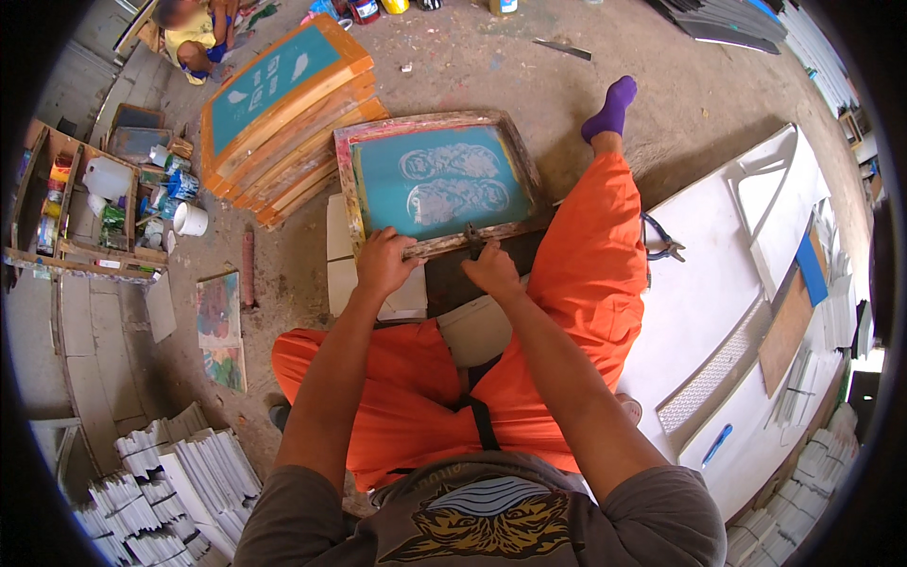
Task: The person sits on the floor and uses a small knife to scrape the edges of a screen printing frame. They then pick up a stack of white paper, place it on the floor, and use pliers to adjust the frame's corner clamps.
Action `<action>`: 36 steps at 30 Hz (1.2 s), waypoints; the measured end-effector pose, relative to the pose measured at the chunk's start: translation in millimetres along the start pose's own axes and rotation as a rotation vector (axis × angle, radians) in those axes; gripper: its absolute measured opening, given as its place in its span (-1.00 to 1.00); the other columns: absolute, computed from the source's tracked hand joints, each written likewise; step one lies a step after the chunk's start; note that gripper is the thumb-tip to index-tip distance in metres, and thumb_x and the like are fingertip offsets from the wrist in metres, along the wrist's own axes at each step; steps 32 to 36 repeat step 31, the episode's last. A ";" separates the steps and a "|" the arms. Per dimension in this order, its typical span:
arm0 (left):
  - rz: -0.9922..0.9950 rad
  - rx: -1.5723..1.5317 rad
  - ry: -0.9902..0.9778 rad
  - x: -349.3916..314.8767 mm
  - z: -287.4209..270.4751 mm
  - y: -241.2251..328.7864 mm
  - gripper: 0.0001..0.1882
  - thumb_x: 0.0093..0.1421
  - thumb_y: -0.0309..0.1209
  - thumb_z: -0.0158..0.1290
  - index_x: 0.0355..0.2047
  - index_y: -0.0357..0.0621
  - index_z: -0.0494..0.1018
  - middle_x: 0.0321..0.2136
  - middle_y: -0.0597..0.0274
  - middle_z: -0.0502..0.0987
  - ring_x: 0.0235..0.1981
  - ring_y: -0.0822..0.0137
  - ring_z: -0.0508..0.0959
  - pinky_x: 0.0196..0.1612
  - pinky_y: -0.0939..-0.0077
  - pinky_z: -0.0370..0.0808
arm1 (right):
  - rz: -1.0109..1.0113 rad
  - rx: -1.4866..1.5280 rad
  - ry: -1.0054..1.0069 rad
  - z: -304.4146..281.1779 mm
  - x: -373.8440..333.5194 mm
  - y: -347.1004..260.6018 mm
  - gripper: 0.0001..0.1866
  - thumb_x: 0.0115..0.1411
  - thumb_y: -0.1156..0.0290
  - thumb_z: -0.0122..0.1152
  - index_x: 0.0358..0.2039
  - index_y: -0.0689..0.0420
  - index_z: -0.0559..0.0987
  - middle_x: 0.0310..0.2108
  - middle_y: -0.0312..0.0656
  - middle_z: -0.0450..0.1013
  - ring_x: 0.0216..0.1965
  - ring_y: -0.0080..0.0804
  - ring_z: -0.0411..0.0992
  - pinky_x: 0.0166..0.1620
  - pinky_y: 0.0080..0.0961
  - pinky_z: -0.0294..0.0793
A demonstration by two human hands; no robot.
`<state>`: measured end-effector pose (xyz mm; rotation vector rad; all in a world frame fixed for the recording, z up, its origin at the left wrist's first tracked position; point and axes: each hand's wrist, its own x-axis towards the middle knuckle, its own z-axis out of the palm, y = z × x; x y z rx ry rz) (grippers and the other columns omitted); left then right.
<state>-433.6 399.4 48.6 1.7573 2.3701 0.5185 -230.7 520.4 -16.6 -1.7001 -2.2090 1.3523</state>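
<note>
A screen-printing frame (435, 170) with a paint-stained wooden border and teal mesh lies in front of me. Two pale sole-shaped patterns show on the mesh. My left hand (385, 265) is closed on the frame's near-left corner, fingers over the wood. At the middle of the near edge, my right hand (493, 271) is closed around a small dark hand tool (474, 241). The tool's tip meets the wooden border; its exact kind is hidden by my fingers. Below the frame lie white sheets (406, 300) and a dark surface, partly covered.
Stacked screen frames (288, 113) stand at the left. Pliers (666, 248) lie by my right knee on a white panel (694, 312), near a blue-handled tool (718, 444). A wooden crate (85, 269) of bottles, a white bucket (190, 220) and paper stacks (213, 482) are leftward. A person (194, 38) sits far left.
</note>
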 end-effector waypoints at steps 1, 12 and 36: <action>-0.002 0.000 0.004 -0.8 -0.2 -1.3 -0.55 -0.10 -0.21 0.50 -0.17 -0.05 0.71 -0.22 0.13 0.56 -0.06 0.00 0.55 0.01 0.12 0.53 | -0.012 0.018 0.016 1.0 -4.2 -0.9 -0.22 0.05 0.09 0.37 0.11 0.43 0.39 -0.04 0.39 0.55 0.02 0.39 0.54 0.11 0.04 0.57; 0.001 -0.009 0.017 -0.7 1.7 -0.5 -0.55 -0.09 -0.19 0.50 -0.17 -0.04 0.71 -0.22 0.13 0.56 -0.05 0.00 0.54 0.01 0.12 0.53 | -0.002 -0.142 0.147 7.7 -21.2 -8.2 -0.55 0.15 0.31 0.27 -0.01 0.26 0.44 -0.07 0.24 0.55 -0.04 0.32 0.58 0.03 0.13 0.60; 0.028 0.029 -0.089 4.8 -15.3 -8.2 -0.57 -0.05 -0.18 0.49 -0.17 0.00 0.71 -0.19 0.09 0.57 -0.04 0.02 0.56 0.05 0.11 0.52 | -0.022 0.864 -0.128 -25.7 -17.0 25.9 -0.68 0.12 0.35 0.47 -0.18 0.21 0.58 -0.47 -0.26 0.41 -0.46 -0.42 0.37 -0.33 -0.35 0.38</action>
